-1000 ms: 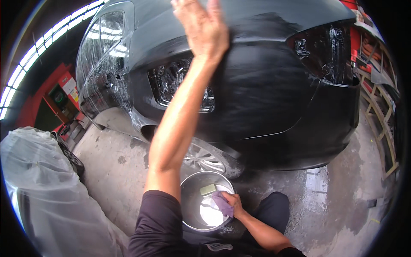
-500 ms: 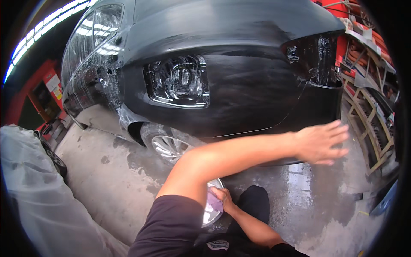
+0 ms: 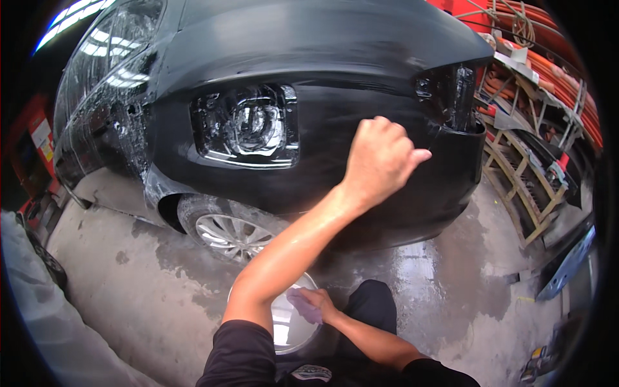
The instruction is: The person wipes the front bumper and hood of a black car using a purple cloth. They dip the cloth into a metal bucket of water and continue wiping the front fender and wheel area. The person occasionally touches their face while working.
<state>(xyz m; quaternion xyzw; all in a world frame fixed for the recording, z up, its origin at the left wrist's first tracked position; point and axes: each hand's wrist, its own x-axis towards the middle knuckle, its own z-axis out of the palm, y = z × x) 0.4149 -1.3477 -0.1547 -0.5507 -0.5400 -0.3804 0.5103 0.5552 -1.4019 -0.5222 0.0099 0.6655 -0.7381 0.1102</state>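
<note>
My left hand point(image 3: 383, 160) is raised in front of the dark rear side panel point(image 3: 329, 155) of a car, its back toward me. The fingers curl in and the thumb sticks out to the right; whether it touches the panel I cannot tell. Lower down, my right hand point(image 3: 318, 304) grips a thin purple sheet point(image 3: 304, 306), cloth or abrasive paper, over a round white bucket point(image 3: 306, 342). Liquid in the bucket reflects the lights. My left forearm hides part of its rim.
The car's wheel point(image 3: 235, 235) stands left of the bucket, on patchy wet concrete point(image 3: 419, 303). Translucent plastic sheeting point(image 3: 51, 309) covers something at left. A wooden frame point(image 3: 522, 177) and coiled orange hoses point(image 3: 548, 64) are at right. A tool point(image 3: 534, 364) lies lower right.
My left hand has swung left and up from beside the bumper, its spread fingers now curled. The view has shifted right. My right hand still holds the purple sheet, and more of the bucket shows.
</note>
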